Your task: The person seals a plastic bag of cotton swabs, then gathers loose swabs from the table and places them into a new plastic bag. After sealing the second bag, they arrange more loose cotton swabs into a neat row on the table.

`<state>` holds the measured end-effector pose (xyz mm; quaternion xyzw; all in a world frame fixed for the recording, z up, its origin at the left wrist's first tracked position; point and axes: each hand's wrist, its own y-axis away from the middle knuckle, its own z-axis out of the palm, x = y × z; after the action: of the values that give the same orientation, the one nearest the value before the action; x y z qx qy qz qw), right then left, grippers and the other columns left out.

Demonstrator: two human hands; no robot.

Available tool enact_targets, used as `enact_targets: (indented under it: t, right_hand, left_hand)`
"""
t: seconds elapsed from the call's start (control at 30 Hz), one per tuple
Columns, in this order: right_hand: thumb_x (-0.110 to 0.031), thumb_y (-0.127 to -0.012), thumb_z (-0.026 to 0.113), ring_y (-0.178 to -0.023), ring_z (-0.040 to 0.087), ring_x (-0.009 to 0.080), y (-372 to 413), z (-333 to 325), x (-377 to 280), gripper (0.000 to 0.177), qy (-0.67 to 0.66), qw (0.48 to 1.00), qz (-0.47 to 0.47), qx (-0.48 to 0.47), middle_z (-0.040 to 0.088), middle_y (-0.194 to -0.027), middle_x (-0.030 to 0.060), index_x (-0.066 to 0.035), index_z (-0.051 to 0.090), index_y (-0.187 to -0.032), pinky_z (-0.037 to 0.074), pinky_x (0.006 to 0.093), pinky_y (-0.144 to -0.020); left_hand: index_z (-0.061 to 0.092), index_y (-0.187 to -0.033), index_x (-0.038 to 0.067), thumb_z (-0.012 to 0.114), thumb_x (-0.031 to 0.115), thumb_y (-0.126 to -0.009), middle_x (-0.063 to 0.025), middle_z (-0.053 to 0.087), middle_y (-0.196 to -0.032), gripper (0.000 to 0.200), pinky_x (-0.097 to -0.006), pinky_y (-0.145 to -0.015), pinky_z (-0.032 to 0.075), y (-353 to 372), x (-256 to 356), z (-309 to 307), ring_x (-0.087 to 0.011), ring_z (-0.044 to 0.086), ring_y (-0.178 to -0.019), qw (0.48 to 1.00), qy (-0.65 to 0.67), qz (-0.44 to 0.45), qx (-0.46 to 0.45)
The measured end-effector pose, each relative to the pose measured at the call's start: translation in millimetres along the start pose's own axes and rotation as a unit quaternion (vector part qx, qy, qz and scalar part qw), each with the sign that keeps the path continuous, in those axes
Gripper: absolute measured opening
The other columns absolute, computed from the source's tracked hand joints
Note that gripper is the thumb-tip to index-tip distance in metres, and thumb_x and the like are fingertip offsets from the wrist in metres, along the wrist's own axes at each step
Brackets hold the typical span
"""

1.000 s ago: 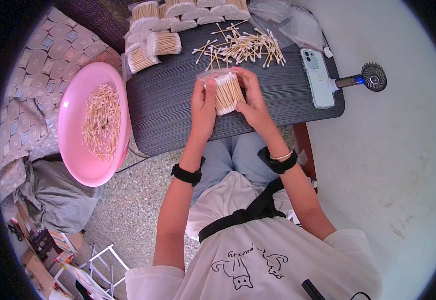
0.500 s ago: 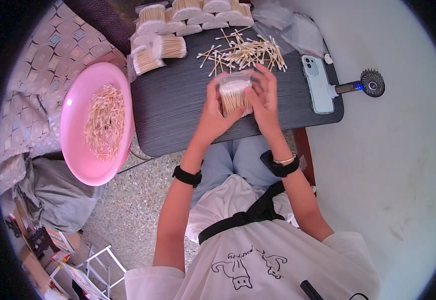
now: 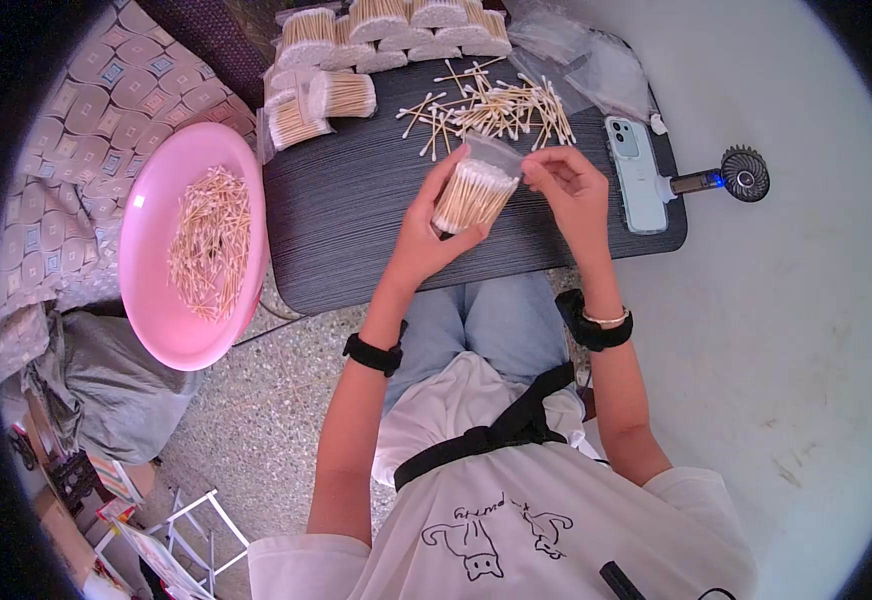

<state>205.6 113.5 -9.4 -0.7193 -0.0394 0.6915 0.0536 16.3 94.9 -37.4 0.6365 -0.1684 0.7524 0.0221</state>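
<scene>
A clear bag of cotton swabs is tilted above the dark table, its top flap pointing away from me. My left hand is wrapped round the bag's left side and lower edge. At the flap's right corner, my right hand pinches the plastic between thumb and index finger. Just beyond the bag lies a pile of loose cotton swabs on the table.
Several filled swab bags are stacked at the table's back left. Empty plastic bags lie at the back right, near a phone and a small fan. A pink basin with swabs stands left of the table.
The bag has tilted to the right in my left hand. My right hand has moved from the bag's front to the right corner of its flap.
</scene>
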Motion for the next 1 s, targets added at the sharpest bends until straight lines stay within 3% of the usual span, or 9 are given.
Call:
enact_targets:
  t: [0.13,0.23,0.33,0.47,0.57,0.67,0.73,0.87,1.0]
  right_hand:
    - [-0.004,-0.086,0.063,-0.073,0.059,0.0084,1.9,4.1,1.8,0.012,-0.046,0.998,0.029,0.033,0.063,-0.085,0.0039,0.001,0.060,-0.097,0.047,0.0214,-0.064]
    - [-0.004,-0.086,0.063,-0.072,0.059,0.0084,2.9,5.6,7.2,0.013,-0.058,0.997,0.026,0.037,0.063,-0.085,0.0040,0.001,0.060,-0.097,0.047,0.0216,-0.063]
    - [-0.005,-0.086,0.064,-0.071,0.059,0.0081,4.1,7.6,4.5,0.011,-0.056,0.997,0.024,0.042,0.062,-0.083,0.0034,0.001,0.061,-0.094,0.047,0.0214,-0.061]
    - [-0.004,-0.084,0.064,-0.069,0.058,0.0086,5.9,9.9,-6.9,0.007,0.032,0.998,0.005,0.054,0.062,-0.084,0.0041,0.000,0.063,-0.090,0.047,0.0217,-0.060]
    - [-0.003,-0.081,0.065,-0.068,0.058,0.0095,3.4,8.4,-7.4,0.006,0.165,0.972,-0.149,0.078,0.062,-0.086,0.0057,-0.001,0.064,-0.087,0.046,0.0223,-0.059]
    - [-0.001,-0.079,0.065,-0.068,0.057,0.0106,4.9,8.4,-16.7,0.008,0.205,0.957,-0.191,0.079,0.062,-0.088,0.0069,-0.001,0.064,-0.086,0.045,0.0232,-0.059]
    - [-0.001,-0.079,0.065,-0.068,0.056,0.0101,6.1,7.5,-19.0,0.008,0.195,0.960,-0.193,0.051,0.062,-0.089,0.0066,-0.001,0.063,-0.086,0.045,0.0231,-0.059]
    - [0.000,-0.081,0.064,-0.070,0.056,0.0093,6.5,6.5,-11.5,0.006,0.076,0.985,-0.157,0.015,0.063,-0.089,0.0055,0.000,0.061,-0.086,0.045,0.0224,-0.059]
    - [-0.004,-0.088,0.059,-0.070,0.057,0.0094,9.2,5.2,-7.7,0.007,-0.045,0.998,-0.043,-0.020,0.063,-0.086,0.0054,0.002,0.062,-0.092,0.045,0.0217,-0.061]
  left_hand:
    - [0.027,-0.143,0.008,0.061,-0.005,-0.064,-0.0117,0.050,-0.125,0.087,-0.0297,-0.092,0.042,2.4,1.7,-3.0,-0.0173,0.053,-0.111,0.994,0.075,-0.067,-0.041]
    - [0.024,-0.144,0.008,0.060,-0.002,-0.063,-0.0106,0.046,-0.130,0.089,-0.0309,-0.099,0.037,2.0,9.1,-1.0,-0.0189,0.046,-0.120,0.992,0.017,-0.111,-0.059]
    - [0.026,-0.143,0.007,0.063,-0.001,-0.062,-0.0113,0.047,-0.128,0.089,-0.0309,-0.100,0.035,0.4,5.3,1.7,-0.0196,0.045,-0.120,0.996,-0.066,-0.035,-0.045]
    - [0.034,-0.138,0.007,0.063,0.002,-0.060,-0.0128,0.053,-0.119,0.083,-0.0296,-0.093,0.041,1.2,2.7,6.0,-0.0193,0.053,-0.110,0.997,-0.082,-0.013,-0.005]
    - [0.037,-0.135,0.006,0.063,0.002,-0.060,-0.0118,0.053,-0.119,0.080,-0.0303,-0.093,0.041,-0.8,5.7,8.0,-0.0193,0.053,-0.110,0.998,-0.062,-0.011,0.026]
    - [0.036,-0.135,0.005,0.063,0.002,-0.060,-0.0110,0.052,-0.121,0.080,-0.0309,-0.095,0.040,-1.7,0.5,6.0,-0.0193,0.052,-0.112,0.998,-0.055,-0.011,0.040]
    - [0.034,-0.135,0.004,0.061,0.000,-0.061,-0.0106,0.049,-0.125,0.079,-0.0310,-0.099,0.038,-1.9,-0.2,3.7,-0.0194,0.049,-0.116,0.998,-0.046,-0.031,0.036]
    - [0.034,-0.133,0.005,0.057,-0.008,-0.066,-0.0124,0.054,-0.116,0.072,-0.0313,-0.094,0.044,-1.8,5.4,6.1,-0.0190,0.053,-0.111,0.986,0.121,-0.046,0.104]
    - [0.036,-0.127,0.003,0.051,-0.012,-0.069,-0.0127,0.055,-0.111,0.061,-0.0323,-0.091,0.048,1.1,-3.4,5.1,-0.0203,0.057,-0.105,0.981,0.135,-0.020,0.139]
